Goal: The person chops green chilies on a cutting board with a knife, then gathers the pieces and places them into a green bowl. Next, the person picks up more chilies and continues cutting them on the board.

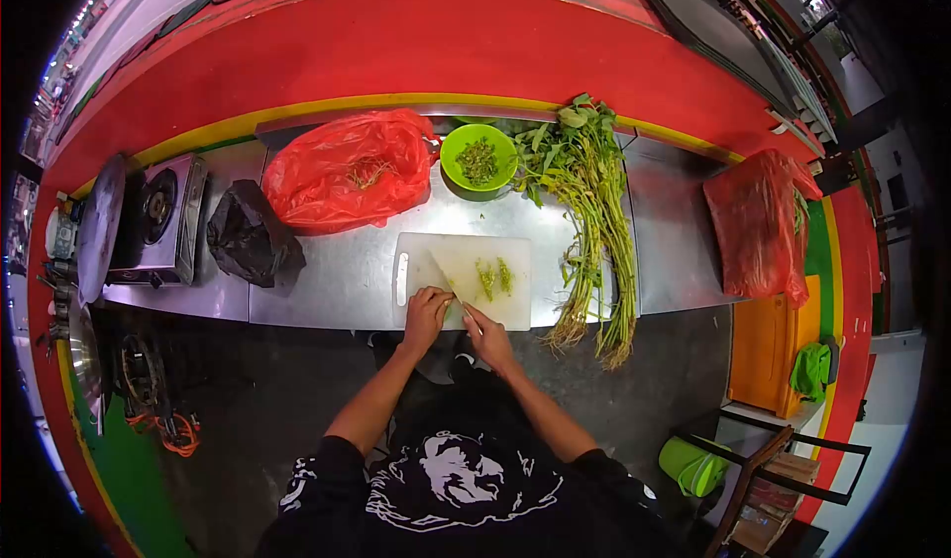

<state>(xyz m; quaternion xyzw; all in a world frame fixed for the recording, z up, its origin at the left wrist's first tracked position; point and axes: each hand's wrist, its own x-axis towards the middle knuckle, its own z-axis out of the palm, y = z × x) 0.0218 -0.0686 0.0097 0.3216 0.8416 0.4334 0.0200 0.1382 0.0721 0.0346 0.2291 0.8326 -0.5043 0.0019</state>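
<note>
A white cutting board [416, 261] lies near the front edge of the steel table. My right hand [485, 338] is closed around the handle of a knife [447, 278], whose pale blade slants up and left across the board. Beside it, at the board's lower left, my left hand [429, 314] has its fingers bent together near the blade; what they hold is too small to make out. Small piles of chopped green pieces [486, 279] lie on the board's right half. Behind the board, a green bowl [451, 150] holds more cut greens.
Long leafy stems with roots [606, 231] lie right of the board, overhanging the front edge. An open red plastic bag [307, 177] and a black bag [250, 233] sit left, near a gas stove [176, 216]. Another red bag [753, 223] stands far right.
</note>
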